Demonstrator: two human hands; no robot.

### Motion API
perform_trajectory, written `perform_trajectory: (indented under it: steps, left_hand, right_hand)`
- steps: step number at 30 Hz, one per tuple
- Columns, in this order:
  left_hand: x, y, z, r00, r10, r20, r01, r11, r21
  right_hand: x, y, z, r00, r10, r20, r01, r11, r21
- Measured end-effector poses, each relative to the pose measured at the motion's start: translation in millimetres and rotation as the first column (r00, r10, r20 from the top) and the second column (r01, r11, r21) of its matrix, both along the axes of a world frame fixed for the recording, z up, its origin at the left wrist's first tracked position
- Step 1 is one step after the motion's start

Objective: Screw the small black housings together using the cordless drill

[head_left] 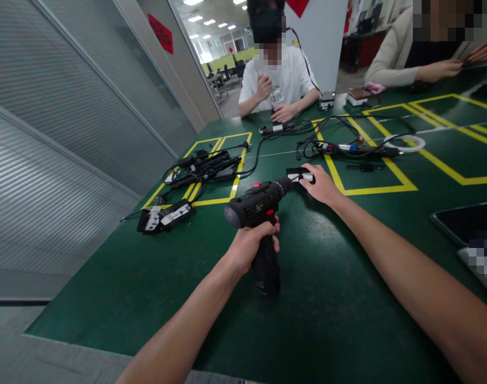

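Note:
My left hand is wrapped round the grip of a black cordless drill with red buttons. The drill is upright, its chuck pointing away and to the right. Close to the drill's tip, my right hand grips a small black-and-white box-shaped part on the green table. The bit appears to meet this part's near side, but I cannot make out whether it touches. Fingers partly cover the part's right end.
Black cabled tools lie within yellow tape at left, near black-and-white pieces. More cabled tools and a white ring lie at right. A dark tablet-like device is at the right edge. Two people sit across the table.

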State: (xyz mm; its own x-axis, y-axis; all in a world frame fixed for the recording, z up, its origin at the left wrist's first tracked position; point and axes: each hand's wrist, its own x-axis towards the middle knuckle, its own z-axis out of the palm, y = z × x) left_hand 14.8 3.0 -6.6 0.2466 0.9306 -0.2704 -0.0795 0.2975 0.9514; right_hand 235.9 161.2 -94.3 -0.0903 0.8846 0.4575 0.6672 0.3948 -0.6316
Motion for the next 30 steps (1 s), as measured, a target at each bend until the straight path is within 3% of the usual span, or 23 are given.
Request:
perform_trajectory:
  steps: [30]
  left_hand:
    - [-0.5,0.4,-0.2,1.000,0.012,-0.009,-0.012,1.000,-0.016]
  right_hand:
    - [-0.4,1.2,-1.9,1.000,-0.006,0.009,0.006,1.000,0.014]
